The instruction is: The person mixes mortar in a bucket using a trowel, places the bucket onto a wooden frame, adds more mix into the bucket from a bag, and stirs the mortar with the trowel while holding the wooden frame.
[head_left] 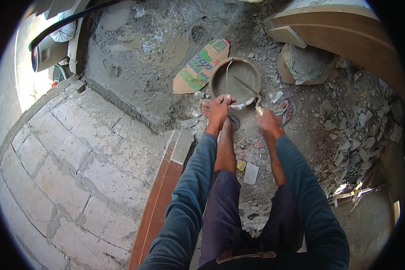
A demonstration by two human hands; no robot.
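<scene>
A round, shallow bucket (258, 72) caked in grey stands on the rubble by my feet, with smooth grey mortar (238, 92) inside. Its thin wire handle (227, 81) is raised, and my left hand (219, 112) is closed on it at the near rim. My right hand (270, 122) grips a trowel (247, 85) by its pale handle; the narrow blade reaches over the mortar in the bucket. How deep the blade's tip goes I cannot tell. Partly under the bucket's left side lies a torn piece of printed cardboard (198, 69).
Wet grey mortar (144, 49) covers the ground at the far left. Pale blocks (63, 180) form a surface at left, beside a reddish-brown board (159, 189). A filled sack (301, 65) and broken rubble (364, 139) lie to the right, below a curved wooden panel (333, 31).
</scene>
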